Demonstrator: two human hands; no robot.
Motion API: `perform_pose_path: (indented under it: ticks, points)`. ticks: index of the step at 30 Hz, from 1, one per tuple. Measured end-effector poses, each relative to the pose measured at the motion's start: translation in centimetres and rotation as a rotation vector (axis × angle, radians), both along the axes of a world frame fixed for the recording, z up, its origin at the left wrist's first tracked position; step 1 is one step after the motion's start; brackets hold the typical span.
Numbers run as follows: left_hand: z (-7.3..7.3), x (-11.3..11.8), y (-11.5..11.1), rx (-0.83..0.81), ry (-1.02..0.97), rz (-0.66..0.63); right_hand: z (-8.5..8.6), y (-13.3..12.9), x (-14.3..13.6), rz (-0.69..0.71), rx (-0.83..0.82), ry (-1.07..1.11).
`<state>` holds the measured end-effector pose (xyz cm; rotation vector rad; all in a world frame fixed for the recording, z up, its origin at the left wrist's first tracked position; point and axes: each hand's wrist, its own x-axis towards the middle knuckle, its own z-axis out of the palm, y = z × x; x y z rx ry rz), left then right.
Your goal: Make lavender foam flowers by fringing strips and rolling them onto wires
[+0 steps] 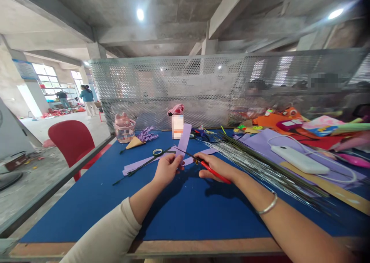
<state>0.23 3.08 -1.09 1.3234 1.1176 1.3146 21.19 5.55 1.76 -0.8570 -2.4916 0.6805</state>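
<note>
My left hand (168, 169) is closed on a purple strip (185, 137) that stands up from its fingers. In my right hand (212, 164) are scissors with red handles (215, 173), their dark blades reaching left to the strip just above my left fingers. Whether the blades are parted I cannot make out. Another purple strip (134, 167) lies on the table to the left, with a thin dark green stem (130, 173) across it. A roll of green tape (157, 152) rests beside my left hand. More purple strip (206, 152) lies behind my right hand.
On the blue table (95, 213), bundled wire stems (254, 159) lie to the right, near a white power strip (299, 159) and purple sheets (266, 139). A pink-lidded jar (125, 128) stands back left. A perforated metal screen (173, 85) closes the back. A red chair (71, 143) is at left.
</note>
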Motion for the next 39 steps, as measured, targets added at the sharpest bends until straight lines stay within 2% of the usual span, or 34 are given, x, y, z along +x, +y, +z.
perform_pose_path:
  ticks: [12, 20, 30, 39]
  points:
    - [0.3, 0.1, -0.5, 0.012, 0.05, -0.024, -0.4, 0.7, 0.1, -0.037, -0.028, 0.015]
    - [0.5, 0.1, -0.6, -0.004, 0.023, -0.018, -0.2, 0.5, 0.0, -0.069, 0.031, 0.017]
    - [0.5, 0.0, -0.5, -0.004, 0.031, -0.03, 0.0, 0.3, 0.0, -0.086, -0.05, 0.031]
    - [1.1, 0.2, -0.6, -0.025, 0.003, 0.07, 0.2, 0.1, 0.3, -0.006, -0.016, -0.031]
